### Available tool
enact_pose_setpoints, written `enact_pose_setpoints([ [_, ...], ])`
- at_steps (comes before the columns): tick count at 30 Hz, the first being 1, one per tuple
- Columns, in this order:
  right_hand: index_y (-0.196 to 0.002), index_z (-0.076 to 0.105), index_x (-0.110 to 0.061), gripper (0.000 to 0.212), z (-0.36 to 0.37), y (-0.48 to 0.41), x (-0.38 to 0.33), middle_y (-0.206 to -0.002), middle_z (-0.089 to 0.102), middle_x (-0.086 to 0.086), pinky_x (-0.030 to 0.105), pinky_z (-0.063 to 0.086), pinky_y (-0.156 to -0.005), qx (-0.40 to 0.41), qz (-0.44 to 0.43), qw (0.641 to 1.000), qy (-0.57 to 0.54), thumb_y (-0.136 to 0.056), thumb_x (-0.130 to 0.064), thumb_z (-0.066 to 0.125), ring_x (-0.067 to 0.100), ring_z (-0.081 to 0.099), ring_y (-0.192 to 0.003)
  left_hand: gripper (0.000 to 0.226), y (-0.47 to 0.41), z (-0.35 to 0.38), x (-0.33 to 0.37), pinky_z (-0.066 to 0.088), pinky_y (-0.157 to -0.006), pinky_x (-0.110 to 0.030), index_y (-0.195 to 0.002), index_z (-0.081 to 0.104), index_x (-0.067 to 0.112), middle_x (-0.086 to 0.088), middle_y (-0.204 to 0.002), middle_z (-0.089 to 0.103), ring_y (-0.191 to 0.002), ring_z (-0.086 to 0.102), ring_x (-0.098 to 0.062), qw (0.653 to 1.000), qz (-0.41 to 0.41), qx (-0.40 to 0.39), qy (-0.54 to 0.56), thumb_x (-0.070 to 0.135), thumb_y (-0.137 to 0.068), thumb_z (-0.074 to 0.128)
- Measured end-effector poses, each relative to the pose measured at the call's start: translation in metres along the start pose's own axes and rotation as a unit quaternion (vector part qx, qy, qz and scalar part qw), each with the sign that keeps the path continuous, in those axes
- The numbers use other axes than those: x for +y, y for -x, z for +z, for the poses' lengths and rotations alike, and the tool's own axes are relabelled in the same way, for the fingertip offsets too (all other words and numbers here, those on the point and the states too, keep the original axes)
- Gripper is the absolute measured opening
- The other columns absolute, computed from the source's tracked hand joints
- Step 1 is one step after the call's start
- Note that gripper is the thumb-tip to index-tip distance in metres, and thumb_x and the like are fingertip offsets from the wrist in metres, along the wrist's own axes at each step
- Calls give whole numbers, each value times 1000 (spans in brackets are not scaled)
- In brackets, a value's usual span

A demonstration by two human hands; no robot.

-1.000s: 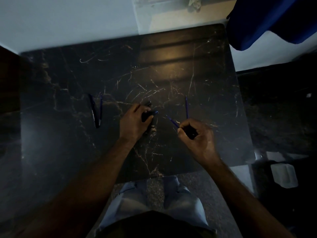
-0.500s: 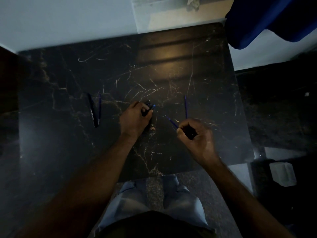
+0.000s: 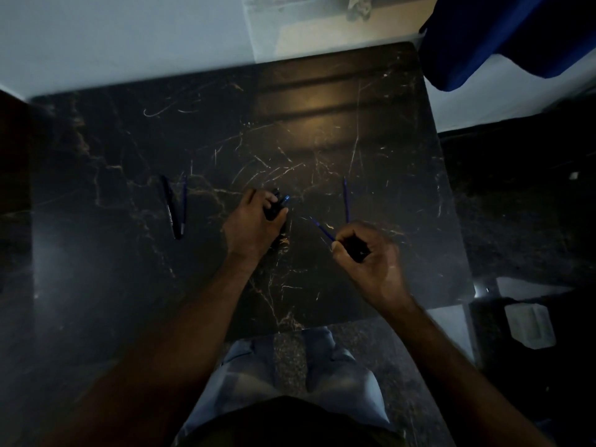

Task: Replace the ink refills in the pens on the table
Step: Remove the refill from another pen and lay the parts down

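Note:
My left hand (image 3: 254, 225) rests on the black marble table (image 3: 129, 269) and grips a dark pen barrel (image 3: 280, 204) whose blue tip shows past the fingers. My right hand (image 3: 371, 256) is closed around a dark pen part, with a thin blue ink refill (image 3: 322, 229) sticking out up and to the left. A second blue refill (image 3: 346, 200) lies loose on the table just beyond my right hand. Far to the left lie a black pen (image 3: 170, 206) and another blue refill (image 3: 184, 200) side by side.
A blue cloth (image 3: 500, 33) hangs at the top right past the table's corner. A white container (image 3: 529, 324) sits on the dark floor at the right. My knees in light jeans (image 3: 290, 375) show below the table's front edge. The light is dim.
Both hands stay almost in place. My left hand has drawn its pen barrel slightly toward itself, and the whole view has shifted a little.

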State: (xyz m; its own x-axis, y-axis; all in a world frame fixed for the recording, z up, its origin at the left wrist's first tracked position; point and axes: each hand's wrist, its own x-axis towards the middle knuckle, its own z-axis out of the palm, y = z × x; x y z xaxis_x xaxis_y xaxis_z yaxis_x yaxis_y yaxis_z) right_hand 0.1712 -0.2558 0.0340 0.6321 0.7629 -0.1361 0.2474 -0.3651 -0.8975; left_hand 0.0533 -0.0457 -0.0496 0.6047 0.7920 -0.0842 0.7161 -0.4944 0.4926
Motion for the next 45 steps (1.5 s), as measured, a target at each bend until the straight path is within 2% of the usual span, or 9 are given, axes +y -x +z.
enact_pose_setpoints([
  [7,-86,67,-26,7,1,0,3,-79,63,-10,22,48,-64,9,-3,1000,2,-92,-27,68,10,62,-72,16,8,-14,16,47,-66,-14,-107,70,30,16,-99,68,-82,64,-1,988,-30,8,150,33,-94,77],
  [10,-87,66,-30,6,3,-2,3,-79,66,-10,16,49,-64,40,8,999,0,-90,-36,65,7,63,-73,9,27,-27,43,54,-64,-14,-102,78,36,14,-97,77,-85,71,2,905,-111,-119,392,39,-94,74],
  [13,-92,67,-33,0,5,-5,3,-82,67,-11,18,51,-66,52,-5,998,-22,-92,-33,67,5,65,-73,24,47,-34,65,45,-44,-23,-97,82,29,3,-78,73,-61,65,-9,822,-142,-238,497,49,-85,80],
  [17,-94,71,-21,1,9,-8,2,-83,69,-9,31,56,-67,54,3,998,-25,-95,-22,71,11,66,-73,27,48,-29,76,46,-47,-21,-99,83,20,6,-74,72,-60,63,-6,818,-154,-191,520,44,-85,83],
  [22,-93,71,-21,6,5,-4,4,-85,70,-8,21,53,-70,50,39,998,-22,-96,-16,74,9,67,-77,17,0,-49,59,50,-51,-23,-100,82,24,6,-83,74,-65,64,-4,801,-236,-93,542,39,-95,76],
  [25,-94,71,-24,6,2,4,7,-87,70,-10,22,55,-73,38,53,998,-14,-96,-18,72,9,68,-80,17,-42,-67,36,49,-48,-21,-101,79,20,8,-81,75,-60,65,-2,874,-193,-77,439,36,-95,78],
  [29,-93,72,-21,5,1,11,11,-85,70,-9,28,58,-74,31,78,996,-1,-96,-17,72,9,68,-80,14,-47,-45,38,54,-65,-20,-100,79,23,10,-90,77,-71,68,0,962,-48,-222,149,34,-92,82],
  [38,-92,67,-35,11,-1,12,6,-85,68,-13,14,52,-72,27,82,996,-8,-95,-25,69,2,67,-83,16,-35,1,55,62,-81,-38,-94,83,27,7,-90,82,-83,76,-13,989,-10,-146,-21,42,-90,82],
  [45,-93,71,-25,5,-3,17,14,-88,69,-10,21,55,-73,35,88,996,-4,-96,-21,72,9,67,-83,21,-32,10,56,62,-80,-41,-96,71,30,8,-90,75,-86,72,-14,992,-3,-120,-46,43,-86,84],
])
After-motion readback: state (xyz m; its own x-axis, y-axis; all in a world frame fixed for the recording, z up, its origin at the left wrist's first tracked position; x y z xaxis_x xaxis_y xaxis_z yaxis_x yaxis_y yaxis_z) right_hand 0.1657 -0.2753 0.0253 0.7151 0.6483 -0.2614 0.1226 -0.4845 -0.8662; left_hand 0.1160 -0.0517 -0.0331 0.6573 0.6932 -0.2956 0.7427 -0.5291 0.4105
